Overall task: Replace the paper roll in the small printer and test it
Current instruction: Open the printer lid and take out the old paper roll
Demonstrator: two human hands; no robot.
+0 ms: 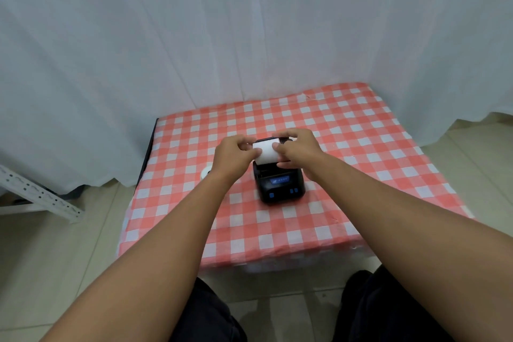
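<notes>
A small black printer with a lit blue screen and blue buttons stands in the middle of the table, its lid raised at the back. A white paper roll hangs just above the open paper bay. My left hand pinches the roll's left end. My right hand grips its right end, with fingers over the top edge of the lid. A second white roll lies on the cloth behind my left wrist, mostly hidden.
The table carries a red and white checked cloth. White curtains hang close behind and to both sides. A white perforated metal rack stands on the floor at the left. My dark-trousered knees are at the bottom.
</notes>
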